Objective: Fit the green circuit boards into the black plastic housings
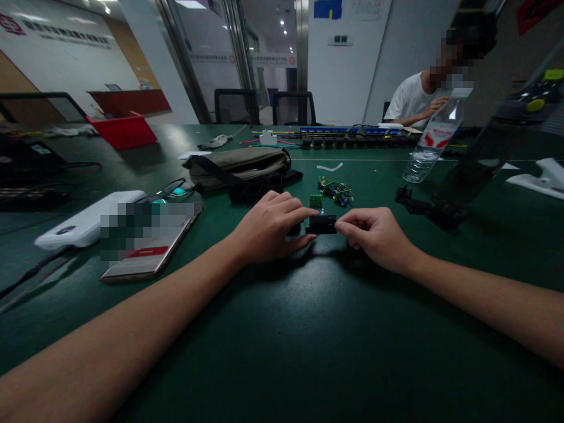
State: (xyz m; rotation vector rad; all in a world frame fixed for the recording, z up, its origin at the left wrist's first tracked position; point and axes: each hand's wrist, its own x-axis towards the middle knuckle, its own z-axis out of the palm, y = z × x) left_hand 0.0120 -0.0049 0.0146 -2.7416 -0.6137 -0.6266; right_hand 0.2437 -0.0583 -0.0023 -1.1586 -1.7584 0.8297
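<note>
Between my hands, just above the green table, is a small black block with a bit of green circuit board at its left end. My left hand grips that left end between thumb and fingers; a dark part under the palm is mostly hidden. The fingertips of my right hand are pinched at the block's right end. Just beyond the block lies a small green circuit board, and to its right a pile of small boards with blue and green parts.
A grey-brown pouch and black open boxes lie behind my left hand. Left are a phone and a white device. Right stand a water bottle and a dark bottle. Across the table sits a person.
</note>
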